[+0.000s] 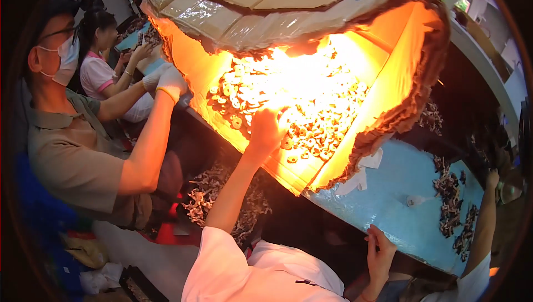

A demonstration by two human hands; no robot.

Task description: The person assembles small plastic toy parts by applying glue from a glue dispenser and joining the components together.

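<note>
1. While the left hand (266, 131) reaches into the box (395, 74) from the near side, its fingers are bent at the rings (327, 117). Glare obscures the fingertips; whether they pinch a piece cannot be told.
2. Right hand (380, 255): at the near edge of the table (383, 185), fingers loosely bent, not spread. No held piece can be made out; a small one cannot be ruled out.
3. Rings: heaped on the box floor, to the left, right and far side of the left hand.
4. Progress, as judged: handling is under way. A large heap remains; no finished group of rings can be identified.
5. Table, right of the box: dark parts (448, 196) lie in clusters toward the right; paper scraps (358, 182) lie beside the box.
6. Obstructions: the box top overhangs the heap, and the side walls restrict access.
7. Surroundings: a masked co-worker (78, 146) stands left of the box, a seated co-worker (114, 77) farther off. Loose parts (208, 199) lie below the box, near left.
</note>
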